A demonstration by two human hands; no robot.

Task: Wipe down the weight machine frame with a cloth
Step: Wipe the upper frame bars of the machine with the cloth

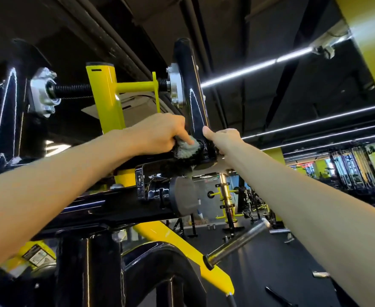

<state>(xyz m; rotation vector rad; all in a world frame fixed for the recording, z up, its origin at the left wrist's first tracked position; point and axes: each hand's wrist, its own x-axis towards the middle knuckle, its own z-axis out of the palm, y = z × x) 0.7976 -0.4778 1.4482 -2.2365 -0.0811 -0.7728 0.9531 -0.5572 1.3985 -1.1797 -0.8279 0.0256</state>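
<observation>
Gripping a crumpled grey cloth (187,149) in the left hand (160,132), fingers curled round it, index finger pressing it onto the foot of the black upright (193,96) of the weight machine frame (89,209). Clasping the same upright from the other side with the right hand (223,138), thumb raised along its edge; fingers behind the tube, out of sight. Hands close together, only the upright between them. Glossy black paint here, streaked with white reflections of the ceiling lights. Above the left hand, a yellow post (106,96) with a yellow crossbar reaching a silver flange (175,85) bolted to the upright. Further left, a black threaded rod (71,90) running into a second flange (41,93). Just below the hands, a grey rubber bumper (185,196). Lower still, under the right forearm, a chrome bar (237,242) and a yellow diagonal beam (182,247).
</observation>
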